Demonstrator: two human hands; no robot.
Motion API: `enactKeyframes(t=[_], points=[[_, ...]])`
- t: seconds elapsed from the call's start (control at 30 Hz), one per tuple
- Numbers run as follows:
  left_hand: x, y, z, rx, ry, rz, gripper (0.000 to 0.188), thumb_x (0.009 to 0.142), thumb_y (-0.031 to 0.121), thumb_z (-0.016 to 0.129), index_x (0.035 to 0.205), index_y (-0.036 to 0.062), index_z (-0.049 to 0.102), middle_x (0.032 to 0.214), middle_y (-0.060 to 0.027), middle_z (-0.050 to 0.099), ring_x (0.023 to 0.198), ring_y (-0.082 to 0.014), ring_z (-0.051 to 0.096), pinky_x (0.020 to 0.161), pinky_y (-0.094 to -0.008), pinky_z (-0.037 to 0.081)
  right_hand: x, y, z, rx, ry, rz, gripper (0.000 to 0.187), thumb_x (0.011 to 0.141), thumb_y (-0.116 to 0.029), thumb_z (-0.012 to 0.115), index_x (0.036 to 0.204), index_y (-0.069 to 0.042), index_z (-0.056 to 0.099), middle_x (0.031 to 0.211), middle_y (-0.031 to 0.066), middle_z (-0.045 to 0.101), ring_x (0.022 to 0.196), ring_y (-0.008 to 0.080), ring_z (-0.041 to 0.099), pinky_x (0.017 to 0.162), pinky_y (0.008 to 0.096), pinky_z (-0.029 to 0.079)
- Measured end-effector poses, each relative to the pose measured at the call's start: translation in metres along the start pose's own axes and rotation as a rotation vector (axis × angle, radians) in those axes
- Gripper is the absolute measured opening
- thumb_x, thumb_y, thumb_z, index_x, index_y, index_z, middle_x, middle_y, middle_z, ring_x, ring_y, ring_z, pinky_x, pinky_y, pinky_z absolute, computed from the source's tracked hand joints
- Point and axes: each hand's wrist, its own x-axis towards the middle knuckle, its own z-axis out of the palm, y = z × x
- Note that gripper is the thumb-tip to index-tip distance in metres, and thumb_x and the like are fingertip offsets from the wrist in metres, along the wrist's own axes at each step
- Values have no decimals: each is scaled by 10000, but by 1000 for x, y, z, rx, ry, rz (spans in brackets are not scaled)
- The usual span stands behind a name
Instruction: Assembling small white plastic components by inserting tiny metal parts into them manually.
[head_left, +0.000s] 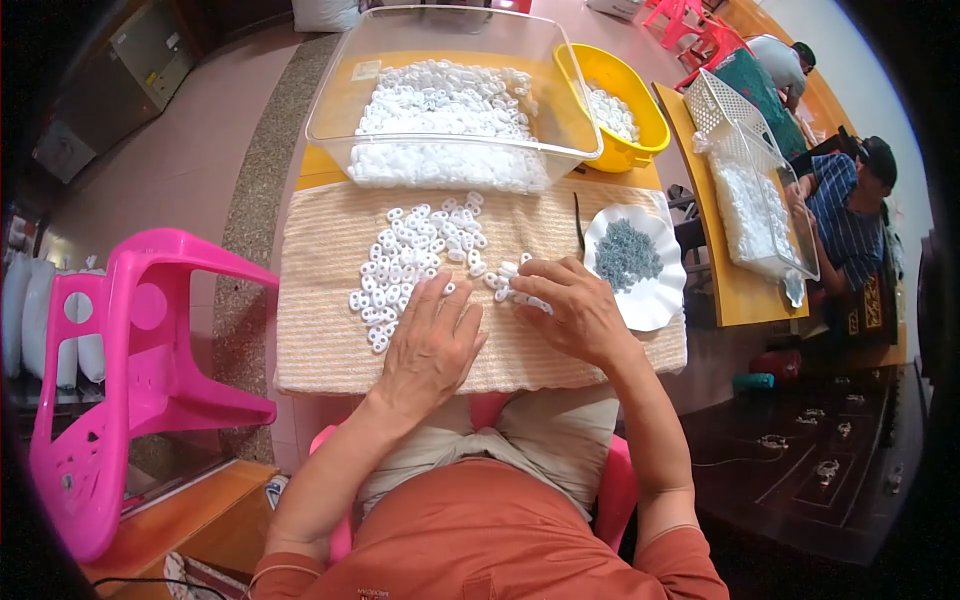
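Observation:
On a beige ribbed towel [330, 250] lies a loose pile of small white oval plastic pieces [400, 262], each with two holes. My left hand [428, 340] rests palm down at the pile's near right edge, fingers stretched out and slightly apart. To its right, my right hand [572, 308] arches over a smaller cluster of the same white pieces [502, 283]. Its bent fingers touch them from the right and hide some of them; no piece is plainly gripped. Beyond that hand, a white wavy-rimmed plate [655, 308] holds a heap of small grey-blue pieces [627, 255].
A large clear bin [335, 130] of white pieces stands behind the towel, beside a yellow basin [640, 125] with more. A thin black tool [578, 222] lies near the plate. On the left is a pink plastic chair [120, 330]. People sit at a side table [705, 230] on the right.

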Motion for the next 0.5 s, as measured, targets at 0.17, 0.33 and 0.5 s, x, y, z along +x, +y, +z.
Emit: enactKeyframes(t=[0.17, 0.33, 0.5], points=[[-1, 4, 1, -34, -4, 1, 335, 819, 187, 663, 1084, -5, 595, 1259, -182, 525, 1221, -375, 452, 1057, -487, 356, -9, -1, 4, 359, 113, 40, 306, 769, -14, 702, 1069, -53, 661, 1103, 140, 642, 970, 276, 632, 841, 334, 494], [-1, 7, 2, -55, -8, 9, 361, 814, 184, 666, 1105, -15, 585, 1255, -185, 527, 1217, -375, 453, 1050, -487, 362, -15, 10, 11, 425, 119, 4, 276, 803, 52, 644, 1069, -20, 653, 1073, 143, 651, 977, 263, 633, 821, 328, 497], [-1, 10, 8, -67, -1, 24, 378, 821, 190, 662, 1134, -7, 584, 1237, -180, 536, 1200, -383, 465, 1048, -487, 359, -21, 17, 18, 499, 205, 95, 239, 819, 71, 623, 1043, -8, 655, 1039, 148, 655, 924, 234, 644, 767, 291, 505]])
